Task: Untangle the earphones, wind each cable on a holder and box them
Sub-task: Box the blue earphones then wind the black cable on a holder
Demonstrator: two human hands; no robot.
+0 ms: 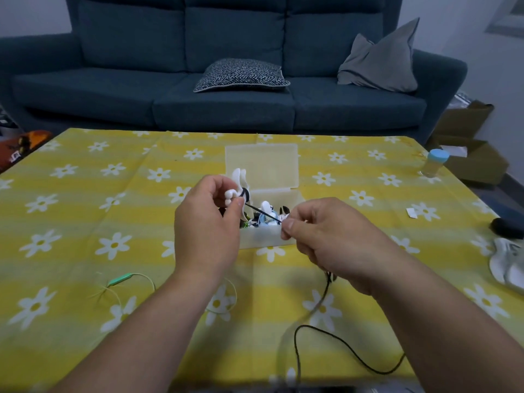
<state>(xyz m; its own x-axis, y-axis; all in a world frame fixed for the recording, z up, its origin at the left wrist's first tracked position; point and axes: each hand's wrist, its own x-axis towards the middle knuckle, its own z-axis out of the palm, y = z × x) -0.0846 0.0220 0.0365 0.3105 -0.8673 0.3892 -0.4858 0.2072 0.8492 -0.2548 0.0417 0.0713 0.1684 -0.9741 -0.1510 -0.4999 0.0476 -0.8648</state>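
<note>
My left hand [208, 219] grips a white rabbit-shaped holder [238, 185] with a few turns of black earphone cable [309, 327] on it. My right hand [320, 236] pinches that cable, which runs taut between the two hands. The rest of the black cable hangs below my right hand and loops over the table's front. Behind the hands stands an open translucent box [269, 236], lid up, with several wound earphones inside. A green earphone cable [127, 279] lies loose on the cloth at the left.
The table wears a yellow cloth with white daisies [85, 217]. A bottle with a blue cap [433, 163] stands at the far right. A white shoe [507, 262] and a dark object [507, 226] lie at the right edge. A blue sofa [226, 89] stands behind.
</note>
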